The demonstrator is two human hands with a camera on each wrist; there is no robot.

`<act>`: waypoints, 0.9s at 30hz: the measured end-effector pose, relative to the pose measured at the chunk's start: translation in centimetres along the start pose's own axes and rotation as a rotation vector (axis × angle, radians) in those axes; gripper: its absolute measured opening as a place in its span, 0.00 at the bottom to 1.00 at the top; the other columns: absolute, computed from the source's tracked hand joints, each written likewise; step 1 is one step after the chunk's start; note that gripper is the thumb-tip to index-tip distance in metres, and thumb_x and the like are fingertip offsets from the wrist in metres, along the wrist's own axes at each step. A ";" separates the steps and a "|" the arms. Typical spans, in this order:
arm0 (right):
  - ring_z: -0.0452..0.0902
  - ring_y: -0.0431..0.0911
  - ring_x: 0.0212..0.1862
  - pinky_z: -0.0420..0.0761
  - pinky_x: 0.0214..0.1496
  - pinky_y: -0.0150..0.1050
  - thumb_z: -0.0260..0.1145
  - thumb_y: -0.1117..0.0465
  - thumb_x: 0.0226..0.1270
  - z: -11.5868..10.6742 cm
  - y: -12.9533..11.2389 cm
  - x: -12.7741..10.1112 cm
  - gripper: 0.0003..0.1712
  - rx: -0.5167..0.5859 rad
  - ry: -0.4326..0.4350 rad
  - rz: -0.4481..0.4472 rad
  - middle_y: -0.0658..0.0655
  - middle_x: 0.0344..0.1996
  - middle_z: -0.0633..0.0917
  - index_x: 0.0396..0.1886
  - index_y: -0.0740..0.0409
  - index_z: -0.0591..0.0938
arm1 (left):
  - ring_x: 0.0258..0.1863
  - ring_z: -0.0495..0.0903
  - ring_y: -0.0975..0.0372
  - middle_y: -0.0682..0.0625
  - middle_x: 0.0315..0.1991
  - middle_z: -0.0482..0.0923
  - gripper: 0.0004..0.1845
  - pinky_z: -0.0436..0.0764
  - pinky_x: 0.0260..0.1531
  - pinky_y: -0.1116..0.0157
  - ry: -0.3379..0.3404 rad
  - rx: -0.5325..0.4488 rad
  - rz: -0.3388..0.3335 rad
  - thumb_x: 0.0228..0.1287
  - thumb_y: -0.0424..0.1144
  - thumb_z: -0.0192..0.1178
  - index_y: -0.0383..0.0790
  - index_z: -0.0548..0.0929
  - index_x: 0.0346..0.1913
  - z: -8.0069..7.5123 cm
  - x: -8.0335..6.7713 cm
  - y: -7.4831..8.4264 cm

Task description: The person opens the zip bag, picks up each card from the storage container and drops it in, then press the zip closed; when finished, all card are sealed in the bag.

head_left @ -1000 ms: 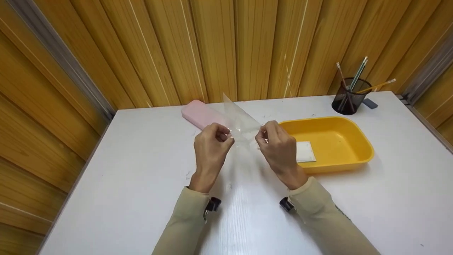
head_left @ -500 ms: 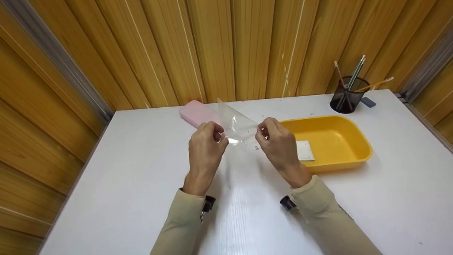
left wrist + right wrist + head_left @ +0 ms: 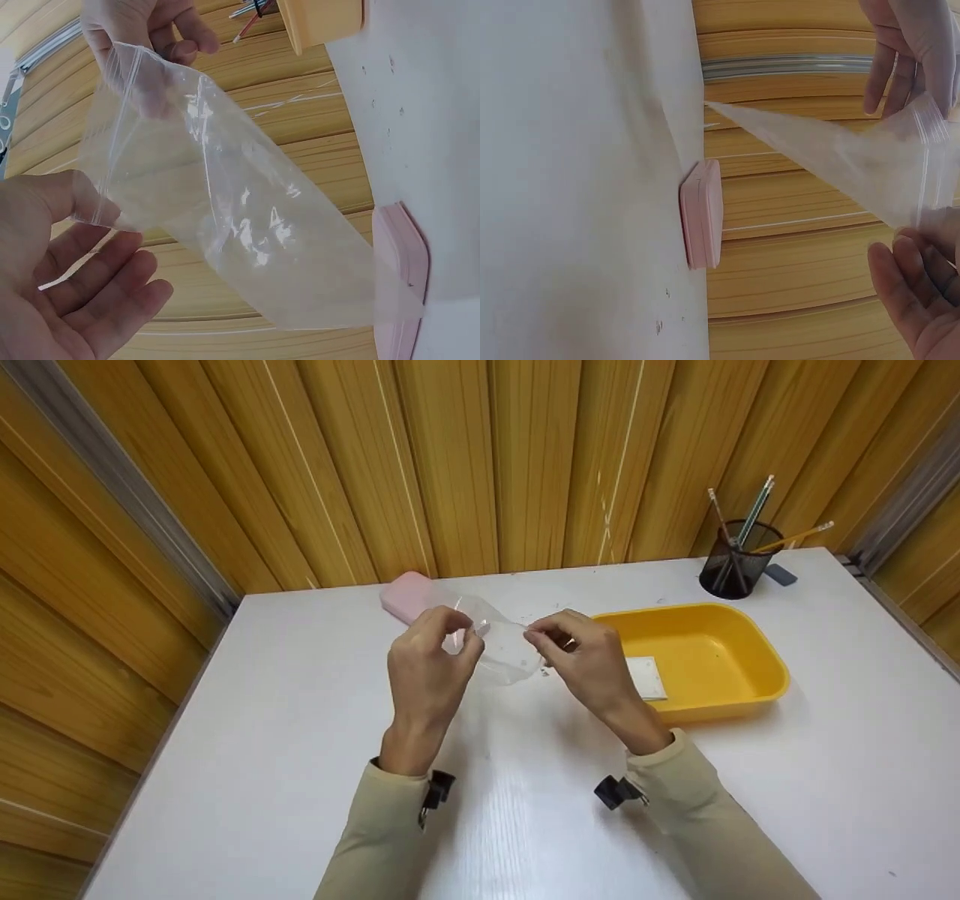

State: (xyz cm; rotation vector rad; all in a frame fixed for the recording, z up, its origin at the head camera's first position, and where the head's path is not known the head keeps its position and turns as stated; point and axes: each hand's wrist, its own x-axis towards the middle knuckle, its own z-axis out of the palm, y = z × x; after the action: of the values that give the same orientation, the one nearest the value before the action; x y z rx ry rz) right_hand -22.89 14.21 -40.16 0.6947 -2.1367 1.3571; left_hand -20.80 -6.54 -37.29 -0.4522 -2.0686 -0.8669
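A clear zip-lock bag (image 3: 247,202) hangs between my two hands above the table, its zip strip spanning from one hand to the other. My left hand (image 3: 427,667) pinches one end of the zip edge between thumb and forefinger, the other fingers loosely bent. At the opposite end of that edge, my right hand (image 3: 589,664) pinches the bag with thumb and fingertips. Nothing shows inside the see-through bag. Behind it on the table lies a pink case (image 3: 406,594), partly covered by the bag and left hand in the head view.
A yellow tray (image 3: 697,706) stands to the right, with a white square item (image 3: 646,679) in it. Farther back are a black mesh cup (image 3: 731,574) of pencils and a dark eraser-like block (image 3: 781,575). A wood-panelled wall (image 3: 536,465) closes off the back.
The bag's pointed far corner has dropped and swung left and toward the pink case. My left hand has shifted slightly left; the right hand's fingers have moved slightly left too.
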 end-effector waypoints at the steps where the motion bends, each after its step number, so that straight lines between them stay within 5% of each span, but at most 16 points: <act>1: 0.81 0.44 0.26 0.83 0.32 0.27 0.76 0.69 0.68 -0.1 -0.1 0.0 0.03 -0.012 -0.004 0.005 0.52 0.30 0.87 0.39 0.65 0.90 | 0.31 0.88 0.54 0.45 0.30 0.87 0.06 0.89 0.36 0.59 -0.001 0.001 -0.002 0.56 0.22 0.69 0.35 0.86 0.33 -0.1 0.1 0.0; 14: 0.76 0.45 0.24 0.80 0.27 0.36 0.72 0.77 0.61 0.6 -0.5 -0.1 0.07 -0.271 0.156 -0.169 0.55 0.23 0.82 0.33 0.63 0.84 | 0.28 0.87 0.56 0.43 0.32 0.85 0.10 0.88 0.30 0.64 -0.054 0.038 -0.031 0.57 0.18 0.68 0.32 0.88 0.39 -0.1 -0.2 1.1; 19: 0.76 0.46 0.24 0.80 0.26 0.35 0.74 0.78 0.59 0.9 -0.5 -0.2 0.09 -0.283 0.225 -0.247 0.57 0.25 0.82 0.33 0.66 0.83 | 0.27 0.83 0.56 0.43 0.32 0.83 0.12 0.87 0.30 0.65 -0.043 0.015 -0.046 0.57 0.20 0.75 0.32 0.87 0.41 0.4 -0.3 0.6; 27: 0.76 0.48 0.21 0.82 0.19 0.41 0.68 0.83 0.50 1.4 0.8 -0.4 0.13 -0.438 0.350 -0.414 0.58 0.22 0.76 0.30 0.66 0.76 | 0.27 0.83 0.56 0.44 0.29 0.83 0.09 0.86 0.28 0.64 -0.032 0.063 -0.091 0.56 0.19 0.72 0.31 0.86 0.38 1.2 -0.7 -0.2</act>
State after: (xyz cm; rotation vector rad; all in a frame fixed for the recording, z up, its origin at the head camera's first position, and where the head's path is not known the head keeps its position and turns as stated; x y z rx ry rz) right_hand -23.31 13.25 -41.51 0.6197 -1.7918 0.6993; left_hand -21.15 -5.82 -38.47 -0.3426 -2.1539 -0.8490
